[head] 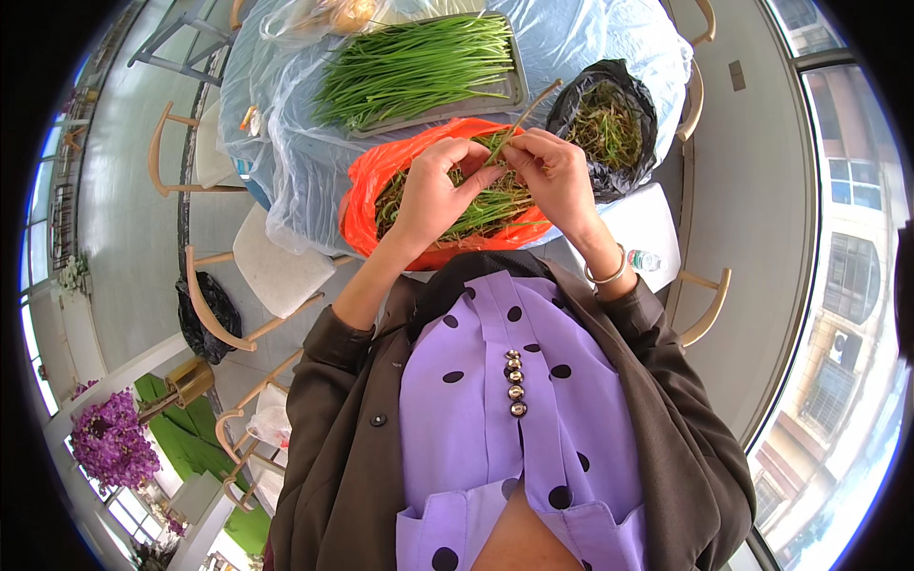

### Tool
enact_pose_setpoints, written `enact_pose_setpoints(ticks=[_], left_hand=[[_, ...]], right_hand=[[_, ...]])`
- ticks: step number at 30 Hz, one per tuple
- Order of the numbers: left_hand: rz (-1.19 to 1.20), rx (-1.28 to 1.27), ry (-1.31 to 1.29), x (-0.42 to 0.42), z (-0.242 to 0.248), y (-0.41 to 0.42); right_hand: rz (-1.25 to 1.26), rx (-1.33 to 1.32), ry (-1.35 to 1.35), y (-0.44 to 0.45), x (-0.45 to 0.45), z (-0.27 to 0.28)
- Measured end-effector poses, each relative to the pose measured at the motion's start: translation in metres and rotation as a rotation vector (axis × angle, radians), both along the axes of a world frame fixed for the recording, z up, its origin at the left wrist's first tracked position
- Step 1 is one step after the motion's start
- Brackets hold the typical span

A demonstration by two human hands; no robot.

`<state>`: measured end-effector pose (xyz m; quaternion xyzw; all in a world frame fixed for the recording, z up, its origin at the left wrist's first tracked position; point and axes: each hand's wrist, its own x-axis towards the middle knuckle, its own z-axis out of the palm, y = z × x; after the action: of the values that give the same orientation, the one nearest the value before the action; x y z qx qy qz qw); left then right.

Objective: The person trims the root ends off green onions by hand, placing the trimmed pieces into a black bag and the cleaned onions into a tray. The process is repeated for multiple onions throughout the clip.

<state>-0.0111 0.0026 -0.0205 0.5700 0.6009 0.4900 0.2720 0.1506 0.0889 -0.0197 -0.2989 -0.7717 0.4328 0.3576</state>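
My left hand and my right hand meet above an orange-red plastic bag. Between their fingertips is a thin plant stalk, green low down and brownish toward its upper end, slanting up to the right. Untrimmed green stems with brown, withered bits fill the open bag. Beyond it, long green stalks, like garlic chives, lie in a neat layer on a metal tray. To the right, a black plastic bag stands open around withered scraps.
Clear plastic sheeting covers the round table. At the back left is a clear bag with a yellowish item. Wooden chairs surround the table; a white seat is at left, and a plastic bottle lies on the right seat.
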Motion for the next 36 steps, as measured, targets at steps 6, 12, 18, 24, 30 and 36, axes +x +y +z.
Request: enact_pose_setpoints(ticks=[6, 12, 18, 24, 30, 36], left_hand=[[0.007, 0.003, 0.113, -0.006, -0.01, -0.002], [0.01, -0.039, 0.112, -0.018, -0.031, -0.011], [0.043, -0.066, 0.154, -0.033, -0.053, -0.023], [0.084, -0.091, 0.031, -0.043, -0.053, -0.024], [0.064, -0.07, 0.007, -0.042, -0.039, -0.022], [0.065, -0.107, -0.044, -0.045, -0.038, -0.024]], right_hand=[[-0.126, -0.198, 0.217, 0.014, 0.012, -0.005], [-0.333, -0.243, 0.466, 0.052, 0.04, 0.004], [-0.44, -0.047, 0.522, 0.111, 0.082, 0.018], [-0.602, 0.042, 0.522, 0.169, 0.113, -0.046], [-0.848, -0.184, 0.35, 0.191, 0.156, -0.175], [-1.14, 0.036, -0.279, 0.174, 0.165, -0.2]])
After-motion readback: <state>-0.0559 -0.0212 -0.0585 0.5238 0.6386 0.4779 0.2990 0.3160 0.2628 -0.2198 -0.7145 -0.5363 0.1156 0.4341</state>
